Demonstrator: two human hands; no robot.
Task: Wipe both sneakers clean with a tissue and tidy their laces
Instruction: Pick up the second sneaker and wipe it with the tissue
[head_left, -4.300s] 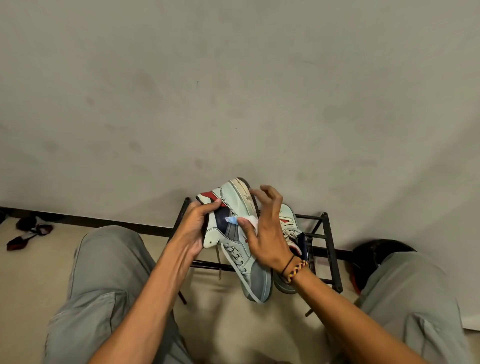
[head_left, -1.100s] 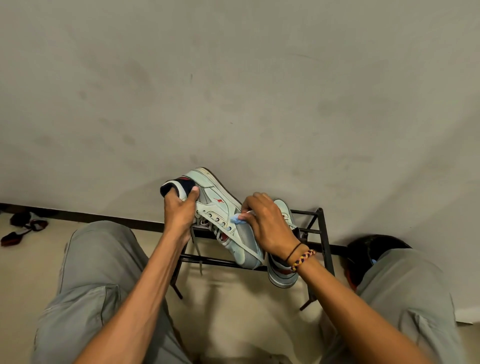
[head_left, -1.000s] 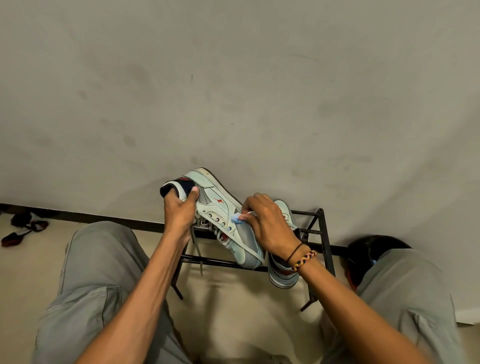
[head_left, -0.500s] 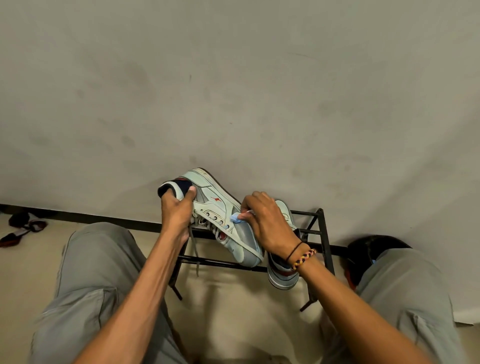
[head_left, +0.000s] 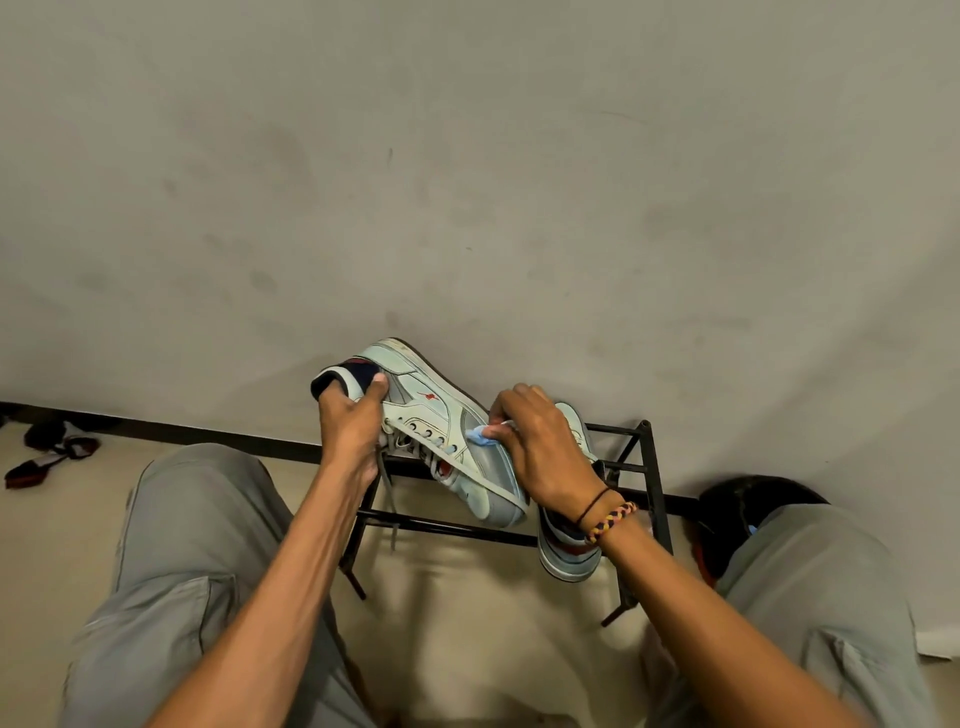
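Two hands work one pale-blue sneaker (head_left: 441, 436) — left hand (head_left: 350, 431) gripping its heel collar, right hand (head_left: 540, 452) pinching a tissue (head_left: 480, 434) against its side — its small red logo unreadable.

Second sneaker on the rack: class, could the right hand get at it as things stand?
Probably yes: the second sneaker lies uncovered just under the right hand, but its grip holds the tissue against the held sneaker.
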